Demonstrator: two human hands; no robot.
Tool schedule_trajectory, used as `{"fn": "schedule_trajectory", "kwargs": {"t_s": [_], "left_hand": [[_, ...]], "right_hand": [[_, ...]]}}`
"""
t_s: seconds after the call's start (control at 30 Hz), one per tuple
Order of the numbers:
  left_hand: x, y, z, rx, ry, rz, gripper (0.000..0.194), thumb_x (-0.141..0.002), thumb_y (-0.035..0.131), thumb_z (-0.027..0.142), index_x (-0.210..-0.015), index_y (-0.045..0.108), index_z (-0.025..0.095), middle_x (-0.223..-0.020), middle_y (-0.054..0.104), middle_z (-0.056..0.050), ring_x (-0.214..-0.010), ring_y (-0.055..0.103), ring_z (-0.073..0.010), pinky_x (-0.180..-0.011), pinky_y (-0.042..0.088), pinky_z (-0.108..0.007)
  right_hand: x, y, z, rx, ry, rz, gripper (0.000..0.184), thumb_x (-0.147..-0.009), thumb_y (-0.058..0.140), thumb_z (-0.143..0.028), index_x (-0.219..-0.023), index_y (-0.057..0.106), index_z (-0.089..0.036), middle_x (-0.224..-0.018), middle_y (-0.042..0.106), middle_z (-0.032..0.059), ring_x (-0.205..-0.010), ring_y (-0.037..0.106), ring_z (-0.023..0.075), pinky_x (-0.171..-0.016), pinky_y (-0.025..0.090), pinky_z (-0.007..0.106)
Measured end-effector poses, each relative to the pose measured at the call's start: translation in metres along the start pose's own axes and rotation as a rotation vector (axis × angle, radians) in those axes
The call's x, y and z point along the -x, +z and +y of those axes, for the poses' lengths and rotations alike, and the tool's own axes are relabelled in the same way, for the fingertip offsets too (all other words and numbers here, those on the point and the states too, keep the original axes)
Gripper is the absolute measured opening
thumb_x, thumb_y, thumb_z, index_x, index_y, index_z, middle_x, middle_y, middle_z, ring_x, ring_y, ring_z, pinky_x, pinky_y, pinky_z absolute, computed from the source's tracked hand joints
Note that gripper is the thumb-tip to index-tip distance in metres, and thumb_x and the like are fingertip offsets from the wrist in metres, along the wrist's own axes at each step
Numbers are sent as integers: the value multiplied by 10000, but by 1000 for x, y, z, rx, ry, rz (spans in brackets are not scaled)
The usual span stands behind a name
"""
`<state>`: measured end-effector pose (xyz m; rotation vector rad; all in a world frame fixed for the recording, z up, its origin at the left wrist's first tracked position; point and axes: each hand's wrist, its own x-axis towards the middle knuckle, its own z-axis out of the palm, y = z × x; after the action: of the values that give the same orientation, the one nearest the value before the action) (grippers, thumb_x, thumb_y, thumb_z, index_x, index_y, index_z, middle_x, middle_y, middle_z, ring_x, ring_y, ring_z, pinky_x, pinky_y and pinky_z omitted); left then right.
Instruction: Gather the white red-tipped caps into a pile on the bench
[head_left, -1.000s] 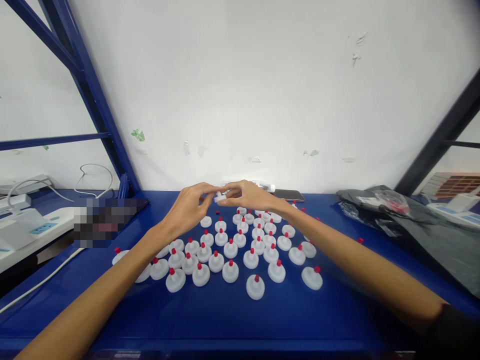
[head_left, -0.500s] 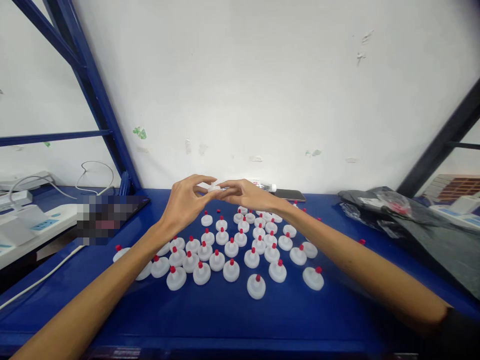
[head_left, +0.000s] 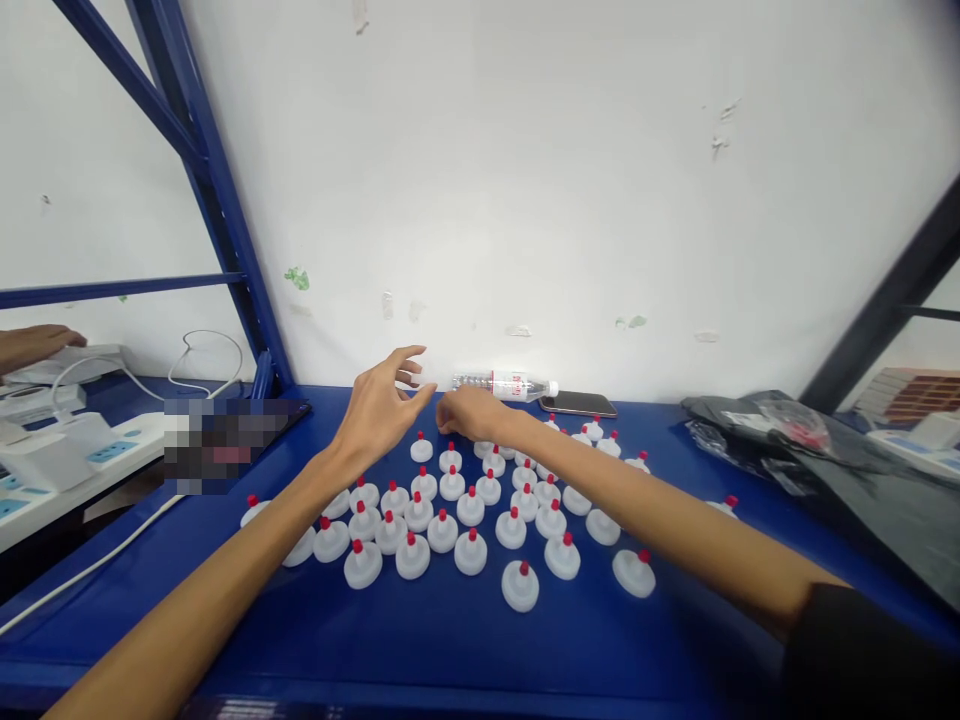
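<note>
- Drawn apart since half a second ago: left hand [head_left: 373, 410] and right hand [head_left: 471, 411].
- Left of the bottle [head_left: 517, 386]: left hand, thumb and fingers spread wide.
- In front of the bottle's left end: right hand, low over the blue table [head_left: 420, 645], fingers bunched; cannot tell whether closed on anything.
- Scattered in front of the bottle: white discs with red tips [head_left: 471, 558].
- Just right of the bottle: dark phone [head_left: 578, 403].
</note>
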<state>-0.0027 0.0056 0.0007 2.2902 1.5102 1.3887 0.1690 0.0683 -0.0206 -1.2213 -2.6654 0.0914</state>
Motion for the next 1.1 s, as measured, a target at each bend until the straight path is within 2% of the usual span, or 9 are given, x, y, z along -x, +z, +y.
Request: {"fn": "schedule_trajectory", "kwargs": {"t_s": [0.13,0.2,0.27,0.37,0.47,0.67,0.93,1.1], "left_hand": [[1,-2,1,-49,-11,0,416,-878,659,337,-1257,687,167,-1201,747,-111,-905,748,-246,-879,603,-405],[2,-2,1,-74,-12,-11,358,-875,661,323,-1191,725,168,-1236,744,-116,-886,751,-254,-942,580,-437],[3,-2,1,-85,-10,-31,349,-875,662,300,-1190,735,169,-1233,751,-111,-865,751,-251,-964,568,-445],[4,0,-1,-79,3,-57,371,-880,663,277,-1227,732,168,-1202,759,-106,-860,748,-246,-931,580,-428],[5,2,-1,-50,36,-89,376,-886,660,275,-1242,735,182,-1164,752,-97,-822,746,-228,-853,603,-393],[8,5,1,16,114,-131,353,-915,629,297,-1233,748,198,-1168,723,-88,-743,733,-182,-788,618,-367],[8,3,3,61,141,-112,348,-930,620,319,-1231,753,206,-1176,711,-82,-757,734,-186,-777,624,-382],[8,2,6,88,151,-79,356,-940,609,320,-1242,742,186,-1187,708,-85,-766,741,-179,-762,628,-361]], "right_hand": [[1,3,1,-22,-41,25,150,-812,710,-36,-782,760,-175,-841,781,83,-867,737,260,-736,490,305],[4,-8,4,-67,-61,55,156,-820,700,-29,-801,758,-174,-839,786,68,-857,738,237,-758,506,299],[11,-24,7,-124,-71,102,155,-884,662,-60,-900,764,-175,-881,794,55,-853,740,199,-781,527,281],[27,-48,9,-255,-80,225,160,-954,624,-135,-1005,767,-185,-980,799,52,-898,743,175,-811,551,269],[42,-59,7,-426,-100,337,126,-938,665,-178,-965,786,-201,-979,800,47,-907,741,190,-824,560,297],[46,-55,-1,-584,-67,396,89,-920,701,-222,-968,769,-191,-880,793,44,-789,738,174,-742,564,293],[46,-53,-7,-632,-79,474,121,-928,682,-256,-913,777,-182,-862,792,53,-795,734,181,-756,569,312],[48,-61,-10,-618,-20,513,111,-901,712,-268,-881,787,-188,-870,797,55,-813,745,197,-759,577,324]]}}
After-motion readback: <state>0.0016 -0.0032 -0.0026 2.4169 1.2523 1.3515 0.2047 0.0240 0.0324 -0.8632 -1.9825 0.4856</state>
